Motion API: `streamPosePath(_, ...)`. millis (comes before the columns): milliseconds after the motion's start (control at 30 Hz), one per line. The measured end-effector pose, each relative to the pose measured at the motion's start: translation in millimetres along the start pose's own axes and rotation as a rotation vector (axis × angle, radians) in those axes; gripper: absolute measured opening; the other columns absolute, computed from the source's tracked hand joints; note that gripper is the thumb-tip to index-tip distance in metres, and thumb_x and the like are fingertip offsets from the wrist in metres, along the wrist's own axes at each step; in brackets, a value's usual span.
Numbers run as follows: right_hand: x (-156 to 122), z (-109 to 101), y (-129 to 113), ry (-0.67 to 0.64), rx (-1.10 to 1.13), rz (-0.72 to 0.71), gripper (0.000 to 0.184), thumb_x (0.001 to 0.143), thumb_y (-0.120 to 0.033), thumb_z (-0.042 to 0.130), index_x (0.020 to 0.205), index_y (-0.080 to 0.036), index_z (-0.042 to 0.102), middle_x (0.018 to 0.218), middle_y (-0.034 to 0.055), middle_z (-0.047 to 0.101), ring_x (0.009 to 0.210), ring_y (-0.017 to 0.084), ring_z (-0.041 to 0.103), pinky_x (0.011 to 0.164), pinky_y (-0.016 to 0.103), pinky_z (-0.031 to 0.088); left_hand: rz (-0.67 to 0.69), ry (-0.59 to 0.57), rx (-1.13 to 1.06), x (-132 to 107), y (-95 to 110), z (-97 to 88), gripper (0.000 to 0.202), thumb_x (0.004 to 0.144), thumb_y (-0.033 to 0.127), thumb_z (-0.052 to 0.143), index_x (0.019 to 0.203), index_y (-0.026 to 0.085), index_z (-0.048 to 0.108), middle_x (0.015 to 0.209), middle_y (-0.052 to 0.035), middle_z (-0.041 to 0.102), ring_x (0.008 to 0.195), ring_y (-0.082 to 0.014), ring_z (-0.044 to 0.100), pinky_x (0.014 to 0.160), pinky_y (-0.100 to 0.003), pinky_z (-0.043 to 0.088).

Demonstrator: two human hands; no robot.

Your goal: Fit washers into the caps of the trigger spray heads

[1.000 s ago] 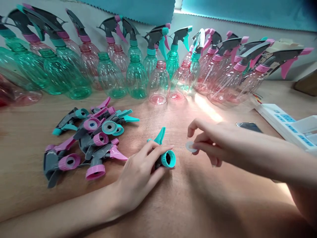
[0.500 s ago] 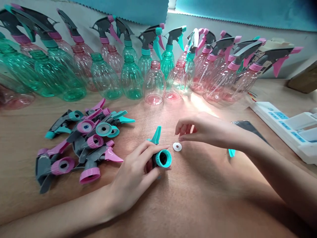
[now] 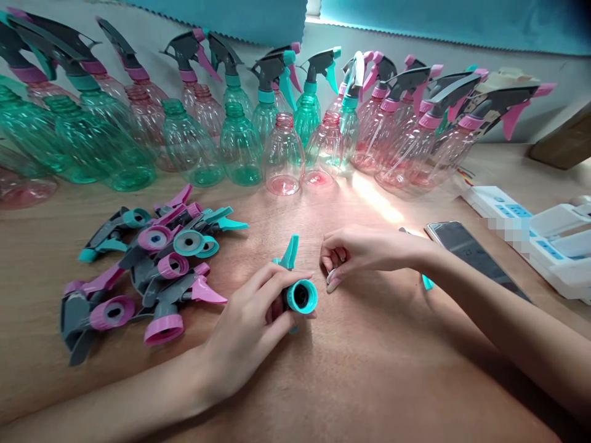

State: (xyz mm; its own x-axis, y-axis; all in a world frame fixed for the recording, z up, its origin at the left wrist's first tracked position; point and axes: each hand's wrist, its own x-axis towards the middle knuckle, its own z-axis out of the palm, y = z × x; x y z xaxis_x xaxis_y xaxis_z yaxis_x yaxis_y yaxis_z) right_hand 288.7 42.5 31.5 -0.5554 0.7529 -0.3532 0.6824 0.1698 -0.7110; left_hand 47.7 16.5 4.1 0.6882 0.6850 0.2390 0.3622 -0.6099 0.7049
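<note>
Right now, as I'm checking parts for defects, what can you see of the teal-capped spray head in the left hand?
The grey plastic trigger spray head with a teal screw cap is held on its side, low over the wooden table. Its round cap opening faces the camera, dark inside; its teal trigger lever sticks upward. The left hand wraps the grey body, index finger across the top. The right hand curls beside the cap, not touching it.

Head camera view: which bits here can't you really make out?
Head view: whatever lies under the right hand, covered by its curled fingers.
The teal piece, mostly behind the right wrist.
The sprayer head, its body wrapped by the left hand.
Part of the power strip, pixelated.
Leftmost bottles, cut off by the frame edge.
</note>
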Motion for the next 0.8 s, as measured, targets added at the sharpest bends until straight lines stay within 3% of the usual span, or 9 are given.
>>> streamPosePath(133,-3.9,0.9,-5.2,0.022,0.100,0.009,0.030,0.076,-0.046,0.068,0.076,-0.017,0.063,0.075,0.0011,0.066,0.071,0.015,0.060,0.062,0.028,0.044,0.006,-0.002,-0.003,0.1,0.1,0.1,0.040,0.081,0.002,0.052,0.114,0.026,0.056,0.094,0.0009,0.057,0.072,-0.0111,0.055,0.065,-0.022,0.046)
streamPosePath(333,-3.7,1.2,-11.6,0.060,0.293,0.011,0.029,0.085,-0.044,0.059,0.076,-0.018,0.048,0.083,0.0037,0.070,0.080,0.015,0.067,0.071,0.031,0.053,0.027,-0.010,-0.023,-0.4,-3.4,0.3,0.043,0.083,0.003,0.052,0.119,0.027,0.054,0.095,0.0009,0.057,0.074,-0.0112,0.056,0.066,-0.021,0.046)
streamPosePath(533,-13.0,-2.1,-24.6,0.058,0.401,-0.044,0.020,0.088,-0.035,0.057,0.079,-0.018,0.053,0.079,-0.0001,0.069,0.075,0.013,0.069,0.072,0.030,0.055,0.026,-0.012,-0.024,-0.4,-2.5,0.5,0.041,0.082,0.002,0.053,0.116,0.027,0.054,0.094,0.0019,0.057,0.073,-0.0106,0.055,0.066,-0.022,0.045)
streamPosePath(633,-23.5,-4.2,-36.3,0.140,0.289,-0.078,0.017,0.090,-0.033,0.055,0.087,-0.017,0.060,0.084,0.0006,0.070,0.079,0.013,0.069,0.072,0.027,0.055,0.024,-0.013,-0.034,-0.5,-2.8,0.5,0.040,0.083,0.004,0.052,0.117,0.026,0.054,0.094,0.0011,0.056,0.074,-0.0114,0.056,0.067,-0.023,0.046)
streamPosePath(800,-38.1,8.6,-59.4,0.440,-0.088,-0.182,0.014,0.090,-0.019,0.052,0.090,-0.021,0.066,0.084,-0.0026,0.071,0.074,0.010,0.065,0.065,0.022,0.050,0.037,-0.017,-0.059,-0.8,-2.4,-0.2,0.034,0.085,0.007,0.052,0.114,0.024,0.054,0.096,-0.0004,0.057,0.079,-0.0135,0.055,0.067,-0.023,0.045)
